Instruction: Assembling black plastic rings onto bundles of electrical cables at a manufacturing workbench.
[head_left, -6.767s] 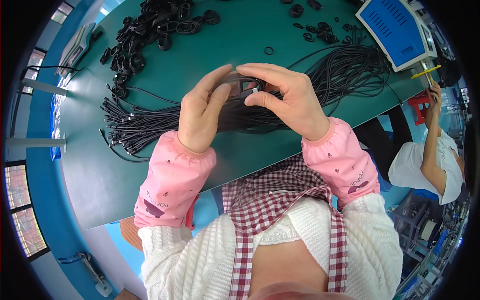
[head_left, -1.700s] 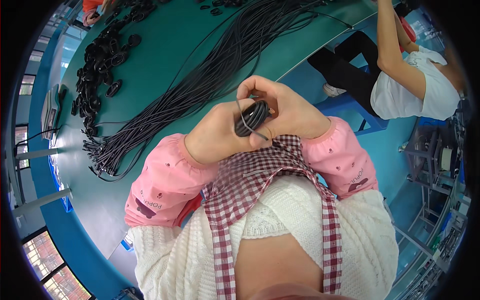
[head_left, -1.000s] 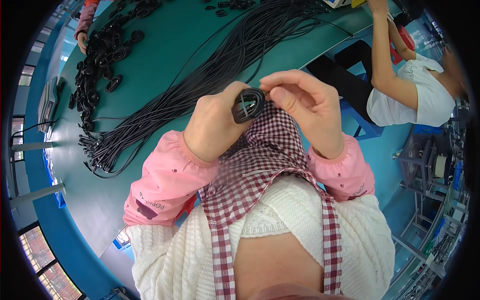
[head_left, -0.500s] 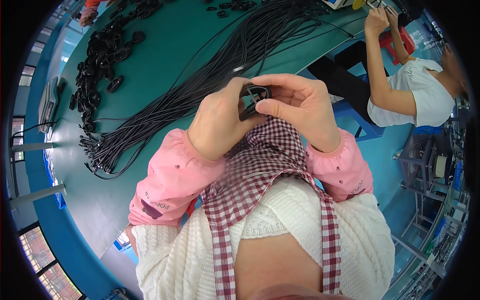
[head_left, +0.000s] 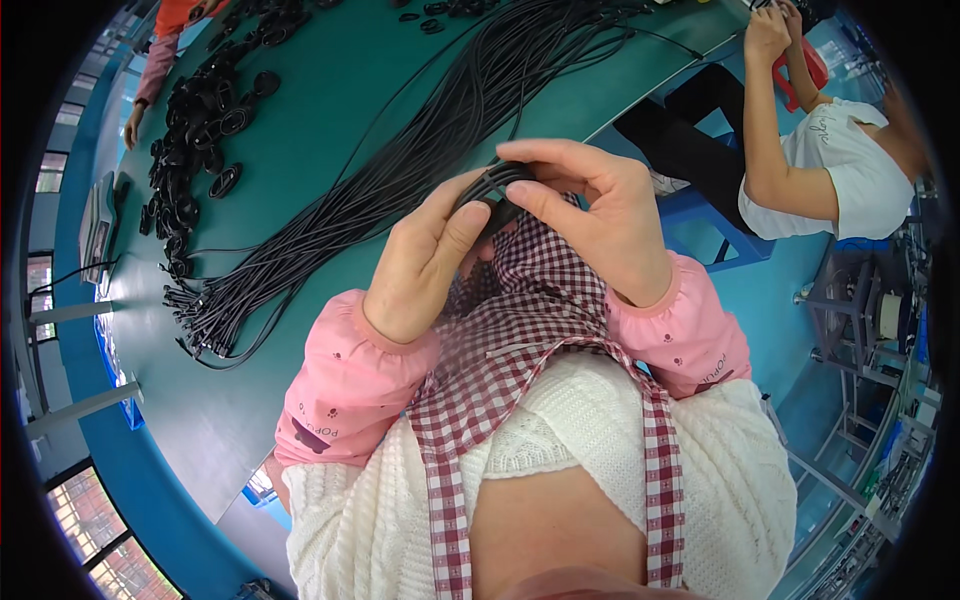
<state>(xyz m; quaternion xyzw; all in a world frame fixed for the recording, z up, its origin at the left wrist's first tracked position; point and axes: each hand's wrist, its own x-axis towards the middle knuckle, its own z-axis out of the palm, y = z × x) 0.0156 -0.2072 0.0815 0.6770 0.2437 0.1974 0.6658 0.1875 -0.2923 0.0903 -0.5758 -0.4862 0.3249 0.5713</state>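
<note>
A black cable (head_left: pixel 497 180), wound into a small coil, is held in front of the checked apron. My left hand (head_left: pixel 412 265) grips the coil's left side, with the thumb lying along it. From the other side, my right hand (head_left: pixel 605 215) presses the coil with its thumb while the forefinger arches over the top. Several strands run side by side between the hands. Part of the coil and the tips of some fingers are hidden. Just beyond my hands lies a long bundle of straight black cables (head_left: pixel 400 170).
The green table (head_left: pixel 310 75) carries a heap of coiled black cables (head_left: pixel 190 130) on its left. Another person's hand (head_left: pixel 133 125) rests near the table's far left edge. To the right sits a co-worker in a white shirt (head_left: pixel 835 170), hands raised. A grey device (head_left: pixel 98 225) stands at left.
The coil has turned between my hands, its strands now showing along the top where an open ring showed before. My left thumb has come into view. The other person's arm at far left reaches lower.
</note>
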